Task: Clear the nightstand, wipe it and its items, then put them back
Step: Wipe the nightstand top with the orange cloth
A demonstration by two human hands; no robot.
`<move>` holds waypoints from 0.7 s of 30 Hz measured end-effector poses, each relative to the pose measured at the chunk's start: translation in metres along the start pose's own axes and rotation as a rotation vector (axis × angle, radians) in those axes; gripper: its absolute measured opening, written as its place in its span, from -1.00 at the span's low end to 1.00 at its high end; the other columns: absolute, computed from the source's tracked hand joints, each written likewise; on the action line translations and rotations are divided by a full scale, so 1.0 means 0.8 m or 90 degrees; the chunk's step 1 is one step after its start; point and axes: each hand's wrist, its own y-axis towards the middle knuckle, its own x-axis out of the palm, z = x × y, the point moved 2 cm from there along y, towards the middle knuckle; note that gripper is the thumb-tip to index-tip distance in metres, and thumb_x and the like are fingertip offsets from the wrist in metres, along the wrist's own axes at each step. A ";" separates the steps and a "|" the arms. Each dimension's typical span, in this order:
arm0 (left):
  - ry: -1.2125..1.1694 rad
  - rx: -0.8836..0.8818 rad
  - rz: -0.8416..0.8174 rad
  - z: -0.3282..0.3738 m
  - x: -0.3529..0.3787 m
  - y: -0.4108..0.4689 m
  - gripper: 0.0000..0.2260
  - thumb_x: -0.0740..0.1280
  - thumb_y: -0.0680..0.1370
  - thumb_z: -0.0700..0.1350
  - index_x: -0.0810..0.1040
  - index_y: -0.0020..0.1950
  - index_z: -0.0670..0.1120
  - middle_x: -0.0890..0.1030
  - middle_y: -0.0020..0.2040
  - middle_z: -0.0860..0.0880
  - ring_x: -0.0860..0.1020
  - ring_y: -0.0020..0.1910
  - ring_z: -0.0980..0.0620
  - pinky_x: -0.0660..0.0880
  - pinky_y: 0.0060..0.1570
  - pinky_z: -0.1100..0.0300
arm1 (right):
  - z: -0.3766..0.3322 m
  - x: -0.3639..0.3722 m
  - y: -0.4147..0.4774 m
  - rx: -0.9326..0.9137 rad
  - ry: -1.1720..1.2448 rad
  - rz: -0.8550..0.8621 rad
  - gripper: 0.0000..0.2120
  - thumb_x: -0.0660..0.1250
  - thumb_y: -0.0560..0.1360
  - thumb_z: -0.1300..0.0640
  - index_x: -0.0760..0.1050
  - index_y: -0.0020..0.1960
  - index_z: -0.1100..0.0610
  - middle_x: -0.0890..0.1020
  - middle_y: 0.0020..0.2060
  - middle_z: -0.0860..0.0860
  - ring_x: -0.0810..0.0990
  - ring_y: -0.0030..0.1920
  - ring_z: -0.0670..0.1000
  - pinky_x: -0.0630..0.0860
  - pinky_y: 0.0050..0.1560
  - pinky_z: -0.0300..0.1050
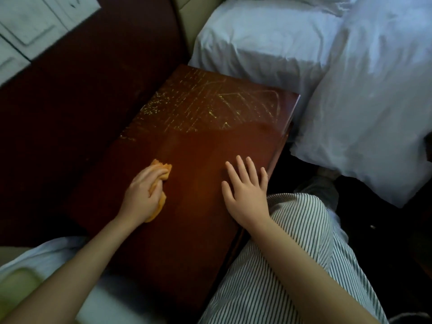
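Nightstand (198, 183) fills the middle of your view, a reddish-brown wooden top running away from you between two beds, and nothing stands on it but your hands and a cloth.

At the far left, up high, a white wall plate (30, 26) with switch outlines sits against a dark wooden panel (81, 101) that runs along the nightstand's left edge. Low on the left, pale blue bedding (53, 251) shows under your left forearm, with a blurred greenish shape (18, 288) in the corner; you cannot tell what it is.

Your left hand (142, 195) is curled round a bunched orange cloth (163, 168) and holds it down on the top, near the left edge. The cloth pokes out beyond your fingertips and below the heel of your hand.

Further away, the far end of the top carries pale glinting streaks (205, 101) in rows and loops; the nearer part looks smooth and evenly brown.

Your right hand (247, 197) lies flat on the wood close to the right edge, fingers straight and spread, holding nothing. The two hands are well apart, with bare wood between them.

Beside that hand, your knee in striped trousers (304, 220) sits against the nightstand's right side. At the far right, a white sheet (268, 38) and a rumpled white duvet (374, 90) hang off the second bed, just beside the nightstand's far corner.
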 end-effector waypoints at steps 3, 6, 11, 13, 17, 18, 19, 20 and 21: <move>0.018 -0.081 0.034 -0.052 -0.027 0.011 -0.70 0.18 0.59 -0.20 0.47 0.31 -0.06 0.39 0.38 -0.04 0.32 0.37 -0.03 0.22 0.26 0.16 | -0.011 0.007 0.006 -0.046 -0.017 0.029 -0.30 -0.33 0.46 -0.21 0.08 0.53 -0.04 0.03 0.53 -0.05 -0.28 0.44 -0.13 -0.43 0.39 -0.01; 0.030 -0.132 0.078 -0.087 -0.045 0.026 -0.70 0.15 0.60 -0.19 0.46 0.31 -0.09 0.38 0.38 -0.07 0.30 0.39 -0.06 0.25 0.31 0.06 | -0.021 0.013 0.009 -0.066 -0.028 0.056 -0.36 -0.27 0.52 -0.20 0.15 0.51 -0.01 0.12 0.51 -0.04 -0.22 0.45 -0.12 -0.38 0.42 0.01; -0.001 -0.249 0.143 -0.108 -0.054 0.075 -0.68 0.15 0.59 -0.17 0.44 0.34 -0.06 0.34 0.41 -0.07 0.29 0.39 -0.09 0.27 0.35 0.00 | -0.026 0.022 0.014 -0.085 -0.085 0.087 -0.46 -0.10 0.58 -0.14 0.31 0.44 0.06 0.33 0.44 0.04 0.08 0.48 0.01 -0.19 0.43 0.07; -0.008 -0.263 0.165 -0.108 -0.052 0.095 -0.68 0.15 0.59 -0.17 0.43 0.34 -0.05 0.37 0.38 -0.05 0.34 0.35 -0.08 0.31 0.32 0.02 | -0.025 0.023 0.016 -0.087 -0.104 0.096 -0.48 -0.06 0.58 -0.12 0.35 0.42 0.08 0.37 0.41 0.06 0.18 0.47 0.07 -0.12 0.42 0.09; 0.002 -0.201 0.135 -0.106 -0.045 0.111 -0.69 0.14 0.59 -0.18 0.45 0.32 -0.05 0.39 0.37 -0.03 0.34 0.35 -0.06 0.31 0.31 0.04 | -0.024 0.025 0.016 -0.083 -0.102 0.090 -0.46 -0.08 0.57 -0.12 0.31 0.44 0.08 0.33 0.43 0.06 0.14 0.48 0.05 -0.15 0.43 0.07; 0.003 -0.162 0.113 -0.107 -0.044 0.107 -0.70 0.14 0.59 -0.19 0.46 0.30 -0.06 0.39 0.38 -0.03 0.32 0.37 -0.05 0.28 0.32 0.06 | -0.024 0.025 0.016 -0.081 -0.104 0.095 -0.45 -0.08 0.57 -0.12 0.31 0.44 0.08 0.33 0.43 0.06 0.15 0.48 0.05 -0.15 0.43 0.06; 0.003 -0.117 0.090 -0.107 -0.045 0.101 -0.70 0.15 0.58 -0.21 0.48 0.28 -0.07 0.39 0.37 -0.05 0.30 0.38 -0.04 0.25 0.33 0.08 | -0.024 0.025 0.016 -0.079 -0.107 0.100 -0.46 -0.08 0.57 -0.12 0.32 0.44 0.09 0.33 0.43 0.06 0.15 0.48 0.05 -0.15 0.43 0.05; 0.000 -0.076 0.070 -0.108 -0.047 0.091 -0.71 0.16 0.57 -0.24 0.50 0.25 -0.09 0.42 0.35 -0.05 0.31 0.38 -0.03 0.25 0.34 0.08 | -0.023 0.025 0.016 -0.077 -0.107 0.103 -0.46 -0.08 0.57 -0.11 0.32 0.44 0.10 0.34 0.43 0.06 0.16 0.48 0.05 -0.15 0.43 0.04; -0.005 -0.038 0.055 -0.109 -0.050 0.081 -0.72 0.17 0.55 -0.28 0.53 0.20 -0.12 0.45 0.32 -0.05 0.34 0.36 -0.03 0.26 0.34 0.07 | -0.022 0.025 0.017 -0.074 -0.103 0.105 -0.46 -0.08 0.57 -0.11 0.33 0.44 0.10 0.34 0.43 0.06 0.16 0.48 0.05 -0.14 0.43 0.03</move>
